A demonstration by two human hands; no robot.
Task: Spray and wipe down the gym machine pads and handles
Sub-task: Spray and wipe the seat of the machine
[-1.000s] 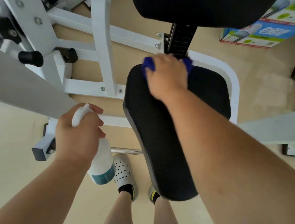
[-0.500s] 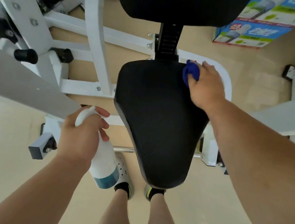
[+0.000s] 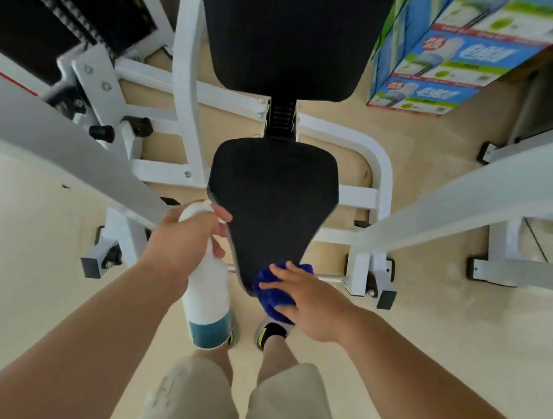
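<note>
Seat (image 3: 270,201) top open from above. Left bar (image 3: 67,158) and right bar (image 3: 458,202) flank it, gaps between. Backrest (image 3: 288,31) blocks far end. Floor (image 3: 20,266) free outside bars.

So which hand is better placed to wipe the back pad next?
Right. The right hand holds the blue cloth at the seat pad's near tip; the left hand grips the spray bottle.
</note>
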